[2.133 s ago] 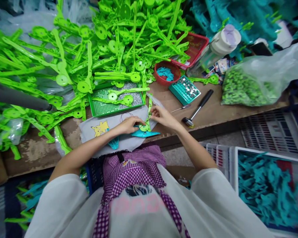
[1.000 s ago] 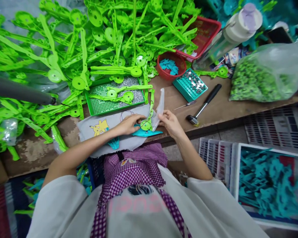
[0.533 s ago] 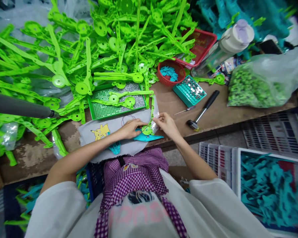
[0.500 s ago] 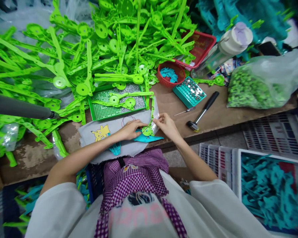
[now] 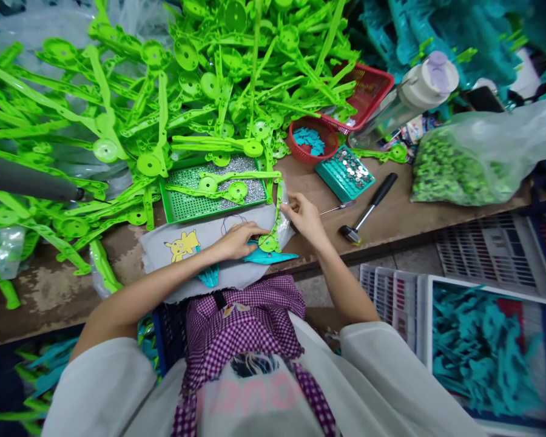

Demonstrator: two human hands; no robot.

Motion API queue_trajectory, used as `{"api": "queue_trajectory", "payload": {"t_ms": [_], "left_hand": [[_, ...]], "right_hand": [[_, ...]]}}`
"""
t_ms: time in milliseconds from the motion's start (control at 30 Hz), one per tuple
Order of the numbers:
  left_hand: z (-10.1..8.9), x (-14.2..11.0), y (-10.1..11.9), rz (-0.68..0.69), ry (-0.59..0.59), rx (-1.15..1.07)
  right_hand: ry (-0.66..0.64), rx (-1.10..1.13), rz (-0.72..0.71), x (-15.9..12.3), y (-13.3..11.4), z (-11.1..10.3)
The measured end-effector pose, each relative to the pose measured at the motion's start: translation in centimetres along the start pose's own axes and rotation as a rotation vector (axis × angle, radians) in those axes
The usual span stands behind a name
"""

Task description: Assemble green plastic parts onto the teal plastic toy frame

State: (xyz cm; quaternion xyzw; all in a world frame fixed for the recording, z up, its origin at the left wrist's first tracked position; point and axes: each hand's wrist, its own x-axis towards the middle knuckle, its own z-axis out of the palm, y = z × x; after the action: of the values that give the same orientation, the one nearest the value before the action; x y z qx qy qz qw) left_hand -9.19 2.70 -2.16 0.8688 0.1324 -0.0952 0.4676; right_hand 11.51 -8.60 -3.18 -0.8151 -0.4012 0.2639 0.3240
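A bright green plastic part (image 5: 268, 243), with a round disc and a long arm, lies over a blue plastic piece (image 5: 273, 257) on a grey cloth (image 5: 236, 274). At the disc's left edge, my left hand (image 5: 240, 241) is closed, its fingertips partly hidden against the part. My right hand (image 5: 304, 217) pinches the green arm higher up, beside a strip of clear plastic (image 5: 284, 227). Another blue piece (image 5: 208, 274) shows under my left wrist. Just beyond, a green perforated tray (image 5: 182, 209) holds small metal pieces and has green parts lying across it.
Green parts (image 5: 209, 85) are heaped across the back and left. To the right are a red basket (image 5: 313, 156), a teal tray stack (image 5: 334, 179), a hammer (image 5: 368, 209), a thin screwdriver (image 5: 341, 206) and a bag of green pieces (image 5: 459, 164). A grey tool (image 5: 27, 179) juts in from the left.
My right hand has moved up slightly along the green arm. My left hand stays by the disc, and the whole view has shifted a little.
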Motion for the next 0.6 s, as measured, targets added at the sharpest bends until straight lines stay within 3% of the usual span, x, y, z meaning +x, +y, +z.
{"api": "queue_trajectory", "payload": {"t_ms": [100,300,467,600], "left_hand": [[0.0,0.0,0.0,0.006,0.003,-0.005],[0.0,-0.1,0.1,-0.004,0.000,0.026],[-0.1,0.0,0.1,-0.017,-0.025,0.049],[-0.1,0.1,-0.1,0.000,-0.024,0.028]], "right_hand": [[-0.015,-0.103,-0.025,0.4,0.4,-0.4],[-0.087,-0.019,-0.094,1.3,1.1,-0.4],[-0.139,-0.419,-0.139,1.8,-0.5,-2.1],[-0.196,-0.593,-0.256,2.9,-2.1,-2.9]]}}
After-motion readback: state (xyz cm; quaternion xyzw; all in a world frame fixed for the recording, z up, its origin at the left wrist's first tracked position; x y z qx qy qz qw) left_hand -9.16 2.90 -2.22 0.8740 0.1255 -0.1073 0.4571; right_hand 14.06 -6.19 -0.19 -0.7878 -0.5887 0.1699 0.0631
